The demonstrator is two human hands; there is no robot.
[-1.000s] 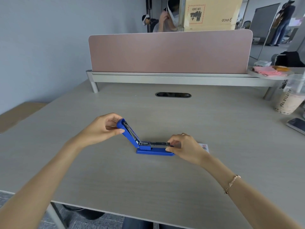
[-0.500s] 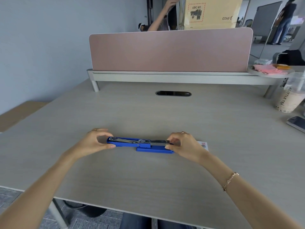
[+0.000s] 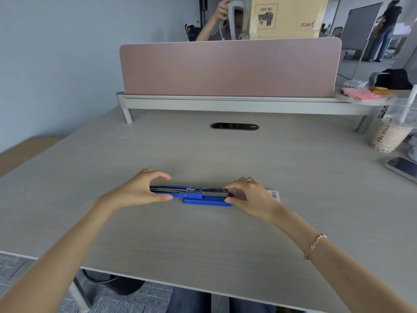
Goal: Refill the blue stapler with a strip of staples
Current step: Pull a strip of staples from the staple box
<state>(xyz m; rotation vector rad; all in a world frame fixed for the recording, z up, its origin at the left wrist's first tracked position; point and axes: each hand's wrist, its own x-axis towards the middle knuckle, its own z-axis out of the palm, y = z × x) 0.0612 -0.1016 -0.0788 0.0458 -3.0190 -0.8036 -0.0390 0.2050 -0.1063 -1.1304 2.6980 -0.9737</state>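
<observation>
The blue stapler [image 3: 198, 195] lies on the desk, opened out flat, its lid swung fully over to the left and the metal staple channel facing up. My left hand [image 3: 144, 190] cups the lid's left end, thumb in front, fingers arched above it. My right hand [image 3: 250, 195] pinches the right end of the base and channel. A small white staple box [image 3: 274, 195] peeks out just behind my right hand. No staple strip shows.
A pink divider panel [image 3: 230, 68] on a metal rail closes the desk's far side, with a cable slot [image 3: 234, 126] before it. A milk tea cup [image 3: 389, 134] and a phone [image 3: 402, 168] sit far right. A person sits behind the divider.
My left hand has swung the stapler lid from a raised angle down flat to the left. My right hand stayed on the stapler's right end.
</observation>
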